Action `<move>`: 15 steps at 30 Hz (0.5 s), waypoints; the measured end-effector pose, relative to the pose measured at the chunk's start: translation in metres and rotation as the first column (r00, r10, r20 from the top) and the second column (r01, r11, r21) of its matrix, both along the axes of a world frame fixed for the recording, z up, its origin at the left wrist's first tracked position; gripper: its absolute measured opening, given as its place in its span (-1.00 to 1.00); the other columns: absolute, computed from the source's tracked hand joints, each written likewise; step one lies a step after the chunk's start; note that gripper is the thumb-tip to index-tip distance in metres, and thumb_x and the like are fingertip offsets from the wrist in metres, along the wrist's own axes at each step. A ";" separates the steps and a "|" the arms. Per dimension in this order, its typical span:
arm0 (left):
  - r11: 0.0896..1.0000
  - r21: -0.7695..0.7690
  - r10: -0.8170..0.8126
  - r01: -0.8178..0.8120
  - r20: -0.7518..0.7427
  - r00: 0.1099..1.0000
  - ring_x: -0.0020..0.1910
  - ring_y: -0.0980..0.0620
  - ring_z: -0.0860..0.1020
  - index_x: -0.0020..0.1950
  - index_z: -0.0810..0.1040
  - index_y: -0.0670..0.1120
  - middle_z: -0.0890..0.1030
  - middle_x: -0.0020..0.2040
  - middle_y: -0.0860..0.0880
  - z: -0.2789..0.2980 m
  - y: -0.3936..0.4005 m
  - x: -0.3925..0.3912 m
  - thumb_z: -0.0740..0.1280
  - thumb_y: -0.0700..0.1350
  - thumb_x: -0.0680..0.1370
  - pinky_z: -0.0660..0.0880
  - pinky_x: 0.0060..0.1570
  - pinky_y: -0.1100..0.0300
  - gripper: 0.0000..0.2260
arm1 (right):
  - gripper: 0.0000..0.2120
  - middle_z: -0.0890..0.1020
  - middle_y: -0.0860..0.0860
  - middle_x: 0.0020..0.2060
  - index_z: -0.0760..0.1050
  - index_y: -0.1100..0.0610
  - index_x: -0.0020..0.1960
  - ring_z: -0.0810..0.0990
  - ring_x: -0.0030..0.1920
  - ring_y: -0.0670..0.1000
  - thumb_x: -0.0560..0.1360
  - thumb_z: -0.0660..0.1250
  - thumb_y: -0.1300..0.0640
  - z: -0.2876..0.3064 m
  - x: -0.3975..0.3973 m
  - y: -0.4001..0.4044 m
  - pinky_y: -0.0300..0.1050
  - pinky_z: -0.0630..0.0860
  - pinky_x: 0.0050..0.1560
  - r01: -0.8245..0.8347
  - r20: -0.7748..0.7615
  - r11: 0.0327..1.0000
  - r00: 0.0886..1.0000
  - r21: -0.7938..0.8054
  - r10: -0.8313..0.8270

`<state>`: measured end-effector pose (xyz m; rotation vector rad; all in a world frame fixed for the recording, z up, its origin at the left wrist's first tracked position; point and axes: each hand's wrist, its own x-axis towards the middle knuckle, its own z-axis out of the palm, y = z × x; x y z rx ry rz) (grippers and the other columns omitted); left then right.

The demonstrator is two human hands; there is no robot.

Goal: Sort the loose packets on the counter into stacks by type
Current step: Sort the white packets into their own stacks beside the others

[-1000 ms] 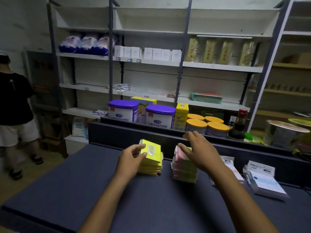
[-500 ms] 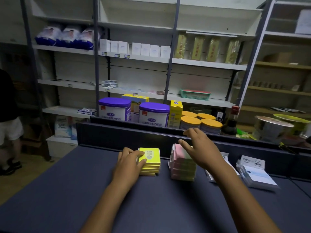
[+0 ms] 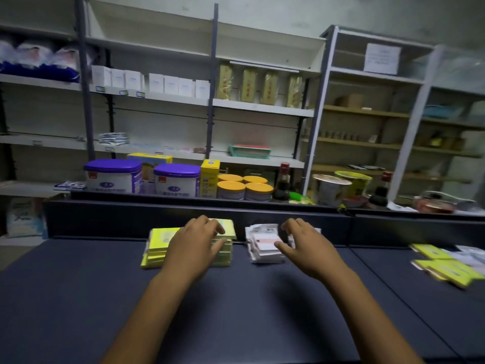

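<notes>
- The left hand [image 3: 195, 248] lies palm down with fingers spread loosely on a stack of yellow-green flat packets [image 3: 225, 245]; it presses on the top and clamps nothing.
- Just left of that stack, touching or nearly touching it, stands a second stack of yellow flat packets [image 3: 157, 246]; the wrist hides the seam between them.
- The right hand [image 3: 305, 248] is open, thumb and fingers curved apart around the right side of a stack of pink-and-white flat packets [image 3: 262, 245]; whether the fingers touch the stack is lost in blur.
- All three stacks sit at the far edge of the dark blue counter top [image 3: 236, 311], against its raised back ledge.
- Well apart, at the right, loose yellow packets [image 3: 446, 269] and white packets [image 3: 469, 254] lie unsorted.
- Beyond the ledge stand purple-lidded white tubs [image 3: 112, 176] and orange-lidded jars [image 3: 244, 186].
</notes>
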<state>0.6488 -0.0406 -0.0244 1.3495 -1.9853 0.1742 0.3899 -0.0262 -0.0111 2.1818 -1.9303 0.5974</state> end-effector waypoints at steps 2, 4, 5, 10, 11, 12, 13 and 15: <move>0.998 0.021 -0.059 0.059 -0.006 0.998 0.11 0.09 0.50 0.12 0.54 0.13 0.54 0.09 0.13 0.004 0.016 -0.033 0.30 0.12 0.57 0.51 0.02 0.13 -0.83 | -0.61 0.48 -0.06 0.20 0.37 0.00 0.29 0.47 0.23 0.01 0.57 0.24 -0.19 -0.001 -0.029 0.025 -0.06 0.48 0.08 0.052 -0.011 0.999 0.999 0.007 -0.052; 0.990 0.046 -0.131 0.131 -0.001 0.991 0.11 0.09 0.51 0.13 0.54 0.12 0.54 0.06 0.13 0.006 0.031 -0.068 0.30 0.12 0.57 0.51 -0.01 0.13 -0.82 | -0.59 0.46 -0.08 0.23 0.36 -0.01 0.32 0.45 0.26 0.00 0.57 0.23 -0.20 -0.002 -0.060 0.054 -0.05 0.49 0.12 0.104 -0.001 0.994 0.995 0.024 -0.104; 0.985 0.060 -0.160 0.159 -0.002 0.987 0.10 0.09 0.52 0.13 0.54 0.12 0.55 0.06 0.13 0.006 0.036 -0.080 0.30 0.12 0.57 0.50 -0.01 0.13 -0.82 | -0.58 0.46 -0.08 0.23 0.35 -0.02 0.32 0.45 0.26 -0.01 0.57 0.23 -0.21 -0.003 -0.071 0.064 -0.05 0.50 0.12 0.122 -0.002 0.992 0.993 0.035 -0.122; 0.953 0.080 -0.295 0.293 0.010 0.956 0.08 0.12 0.51 0.12 0.52 0.12 0.54 0.05 0.15 0.006 0.082 -0.167 0.30 0.14 0.58 0.48 -0.06 0.16 -0.82 | -0.54 0.45 -0.05 0.28 0.35 0.00 0.36 0.46 0.28 0.01 0.58 0.21 -0.24 -0.004 -0.153 0.142 -0.05 0.49 0.15 0.250 0.005 0.967 0.968 0.049 -0.251; 0.946 0.083 -0.316 0.314 0.019 0.949 0.08 0.12 0.51 0.13 0.51 0.12 0.54 0.05 0.16 0.004 0.092 -0.184 0.29 0.14 0.58 0.47 -0.07 0.17 -0.82 | -0.54 0.45 -0.04 0.28 0.35 0.01 0.35 0.46 0.28 0.01 0.58 0.22 -0.24 -0.005 -0.168 0.157 -0.04 0.49 0.17 0.270 0.007 0.961 0.963 0.052 -0.271; 0.939 0.086 -0.337 0.334 0.023 0.941 0.08 0.12 0.51 0.13 0.51 0.12 0.54 0.06 0.16 0.003 0.101 -0.199 0.29 0.15 0.58 0.47 -0.07 0.18 -0.81 | -0.54 0.45 -0.04 0.29 0.35 0.01 0.35 0.46 0.28 0.01 0.58 0.22 -0.23 -0.005 -0.182 0.172 -0.03 0.49 0.18 0.288 0.011 0.956 0.957 0.056 -0.289; 0.931 0.095 -0.356 0.353 0.024 0.934 0.08 0.13 0.50 0.15 0.50 0.12 0.53 0.07 0.16 0.001 0.110 -0.214 0.28 0.16 0.59 0.48 -0.07 0.19 -0.80 | -0.54 0.44 -0.04 0.30 0.35 0.02 0.35 0.46 0.29 0.01 0.58 0.22 -0.23 -0.006 -0.195 0.185 -0.03 0.50 0.18 0.305 0.013 0.951 0.952 0.059 -0.306; 0.913 0.118 -0.395 0.390 0.027 0.918 0.09 0.13 0.50 0.18 0.49 0.12 0.53 0.10 0.15 -0.002 0.124 -0.242 0.26 0.16 0.60 0.49 -0.05 0.19 -0.78 | -0.52 0.43 -0.05 0.34 0.35 0.02 0.37 0.45 0.31 -0.01 0.58 0.22 -0.24 -0.007 -0.220 0.211 -0.04 0.50 0.18 0.340 0.017 0.938 0.940 0.064 -0.342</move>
